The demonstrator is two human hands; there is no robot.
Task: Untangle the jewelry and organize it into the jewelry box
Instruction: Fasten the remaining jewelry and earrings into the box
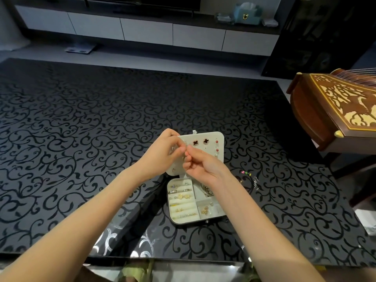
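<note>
Head view: a glossy black table (pixel 81 139) patterned with curling vines fills the frame, and a low cabinet (pixel 146 30) with white drawer fronts runs along the far wall. A carved wooden stringed instrument (pixel 335 102) sits at the right edge.

The jewelry box (pixel 169 208) is open in the middle of the table. Its long axis runs away from the person, leaning slightly right, with the lid (pixel 220 139) at the far end and the clasp (pixel 207 221) on the near edge. Two dark clover earrings (pixel 195 142) and a column of red studs (pixel 216 141) are pinned in the lid.

In the base, the ring rolls (pixel 181 197) on the left hold rings and gold flower pieces. A coiled chain (pixel 206 190) fills the far right compartment and gold bits (pixel 205 210) the near one.

Over the lid, the left hand (pixel 162 153) and right hand (pixel 203 165) meet, fingers curled. Both pinch a silvery piece (pixel 184 143) too small to identify.

A heart charm (pixel 246 173) and a thin wire-like strand (pixel 255 183) lie loose on the table to the right of the box.
</note>
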